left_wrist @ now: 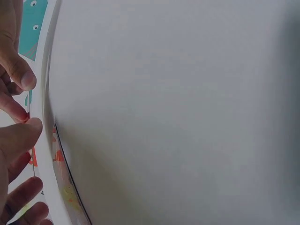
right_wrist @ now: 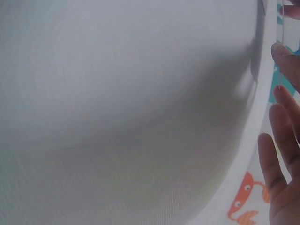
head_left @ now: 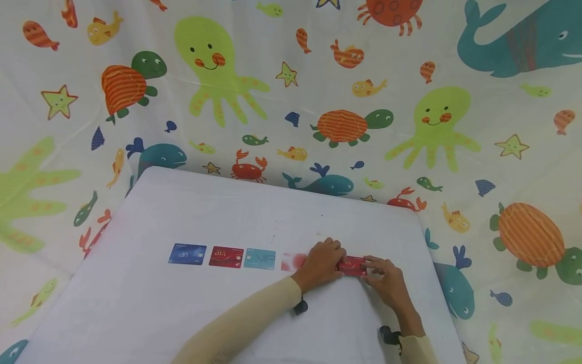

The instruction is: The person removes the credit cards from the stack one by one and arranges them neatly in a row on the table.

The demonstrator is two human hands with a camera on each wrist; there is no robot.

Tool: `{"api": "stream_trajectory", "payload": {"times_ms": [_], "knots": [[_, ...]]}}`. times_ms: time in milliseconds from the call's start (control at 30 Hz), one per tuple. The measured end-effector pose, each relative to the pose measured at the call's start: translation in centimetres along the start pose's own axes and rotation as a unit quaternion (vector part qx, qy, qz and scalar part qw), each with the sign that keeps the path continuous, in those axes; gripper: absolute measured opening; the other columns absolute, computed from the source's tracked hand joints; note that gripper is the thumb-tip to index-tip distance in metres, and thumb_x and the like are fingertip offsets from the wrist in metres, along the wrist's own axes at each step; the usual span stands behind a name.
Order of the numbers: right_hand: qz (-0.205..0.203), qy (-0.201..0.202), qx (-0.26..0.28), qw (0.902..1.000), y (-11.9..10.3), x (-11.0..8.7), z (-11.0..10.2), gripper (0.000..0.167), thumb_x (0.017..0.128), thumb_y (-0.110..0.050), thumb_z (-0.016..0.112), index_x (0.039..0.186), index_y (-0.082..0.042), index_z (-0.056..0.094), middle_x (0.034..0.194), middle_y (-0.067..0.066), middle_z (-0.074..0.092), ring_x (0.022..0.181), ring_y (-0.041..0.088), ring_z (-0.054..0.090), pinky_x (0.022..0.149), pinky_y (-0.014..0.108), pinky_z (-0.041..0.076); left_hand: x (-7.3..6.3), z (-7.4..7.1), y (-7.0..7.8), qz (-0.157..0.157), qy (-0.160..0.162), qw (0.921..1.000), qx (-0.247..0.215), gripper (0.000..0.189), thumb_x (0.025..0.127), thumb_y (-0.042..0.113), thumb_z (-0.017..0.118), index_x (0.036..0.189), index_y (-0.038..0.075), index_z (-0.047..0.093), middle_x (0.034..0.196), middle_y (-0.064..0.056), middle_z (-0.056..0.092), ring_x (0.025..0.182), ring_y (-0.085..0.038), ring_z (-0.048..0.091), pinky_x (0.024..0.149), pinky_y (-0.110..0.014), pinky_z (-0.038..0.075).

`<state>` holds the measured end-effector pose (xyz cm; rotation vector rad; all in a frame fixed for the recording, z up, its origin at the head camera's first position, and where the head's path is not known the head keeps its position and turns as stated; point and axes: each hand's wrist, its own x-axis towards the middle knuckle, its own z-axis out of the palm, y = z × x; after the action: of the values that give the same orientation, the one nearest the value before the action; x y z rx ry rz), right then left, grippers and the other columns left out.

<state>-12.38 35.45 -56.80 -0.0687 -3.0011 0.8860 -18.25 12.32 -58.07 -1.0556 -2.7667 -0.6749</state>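
A red card [head_left: 352,266] with pale VIP lettering is at the right end of a row of cards, between the two hands. My left hand [head_left: 322,263] pinches its left end, the fingers covering that edge. At the opposite end, my right hand [head_left: 385,280] pinches the card between thumb and fingers. Just left of the left hand lies a pale card with a pink-red pattern [head_left: 293,262], partly hidden by that hand. Only fingers of the right hand [right_wrist: 281,136] show at the edge of the right wrist view.
Further left on the white table [head_left: 218,212] lie a blue card [head_left: 187,254], another red VIP card [head_left: 226,257] and a light blue card [head_left: 259,258], spaced in a row. Behind the table hangs a curtain [head_left: 273,126] printed with sea animals.
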Motion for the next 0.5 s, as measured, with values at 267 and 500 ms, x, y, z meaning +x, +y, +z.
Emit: {"api": "stream_trajectory", "payload": {"times_ms": [267,500], "knots": [[-0.005,-0.005,-0.004,1.0,0.49,0.41,-0.31,0.043,0.088,-0.011,0.087,0.13,-0.018,0.078,0.133,0.008,0.074,0.105,0.026,0.068,0.079,0.019,0.055,0.32,0.31,0.37,-0.014,0.005,0.9998,-0.012,0.037,0.085,0.046,0.089,0.111,0.024,0.075,0.103,0.008,0.07,0.097,-0.009,0.055,0.08,-0.021,0.046],[0.018,-0.012,-0.004,0.9998,0.86,0.68,-0.32,0.041,0.09,-0.011,0.085,0.13,-0.018,0.078,0.135,0.009,0.073,0.106,0.027,0.067,0.081,0.023,0.055,0.58,0.38,0.45,-0.021,0.005,0.9998,-0.006,0.04,0.083,0.049,0.09,0.112,0.025,0.077,0.105,0.008,0.073,0.097,-0.01,0.056,0.081,-0.022,0.048]]}}
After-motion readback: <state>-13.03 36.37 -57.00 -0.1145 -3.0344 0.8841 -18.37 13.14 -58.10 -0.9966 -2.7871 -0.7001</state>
